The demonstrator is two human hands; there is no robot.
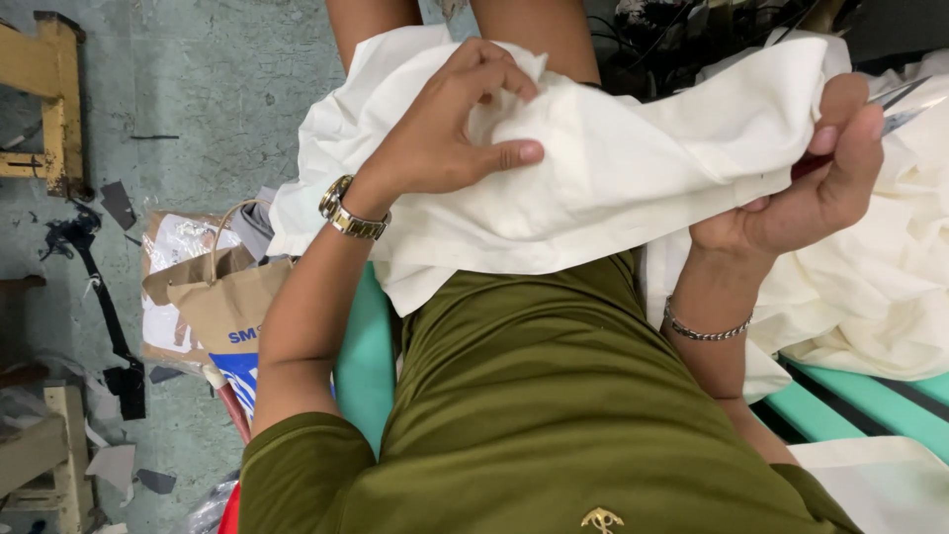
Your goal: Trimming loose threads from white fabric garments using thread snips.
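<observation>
Over my lap, left hand [445,138] pinches the white cloth [613,168]; right hand [801,188] is closed, gripping cloth and small scissors [905,107].

Clutter around a seated spot on a worn grey-green concrete floor [227,89].
Brown paper carrier bag [222,302] with looped handle lying by a yellow wooden frame [49,99]; black strap [99,297] and dark scraps scattered nearby; mint-green slatted bench [850,405] at right; tangled black cables [682,40] above.
</observation>
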